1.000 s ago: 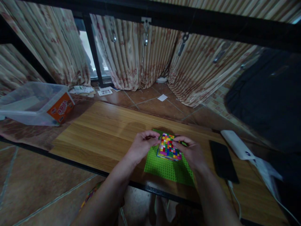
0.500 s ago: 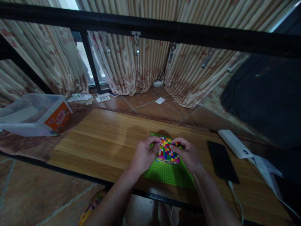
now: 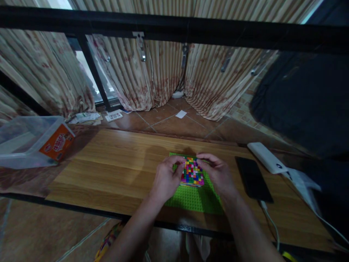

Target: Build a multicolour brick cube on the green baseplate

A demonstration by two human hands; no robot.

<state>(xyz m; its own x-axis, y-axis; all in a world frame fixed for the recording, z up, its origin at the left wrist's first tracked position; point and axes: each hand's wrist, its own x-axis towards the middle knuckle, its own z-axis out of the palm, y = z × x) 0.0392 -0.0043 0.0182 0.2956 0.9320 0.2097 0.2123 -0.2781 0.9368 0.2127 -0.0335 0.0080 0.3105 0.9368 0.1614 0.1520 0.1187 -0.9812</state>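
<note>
A square block of small multicoloured toy bricks [image 3: 193, 174] sits over a green studded baseplate [image 3: 195, 203] on the wooden table. At the block's far left corner, my left hand [image 3: 169, 178] is closed, thumb and fingertips against its side. My right hand [image 3: 218, 174] grips the far right corner between thumb and forefinger. Whether a loose brick is between those fingertips is too small to tell. Both hands cover parts of the baseplate's far edge and sides.
A clear plastic box [image 3: 29, 145] with an orange label stands left of the wooden board [image 3: 109, 163]. To the right lie a black phone [image 3: 253, 179] with a white cable [image 3: 269, 220] and a white power bank [image 3: 265, 157]. A dark rail [image 3: 174, 29] crosses in front of the curtains.
The view has shifted slightly, so the tabletop things appear further left. My right fingers have moved from the block's right side up to its far right corner; my left hand stays at the far left.
</note>
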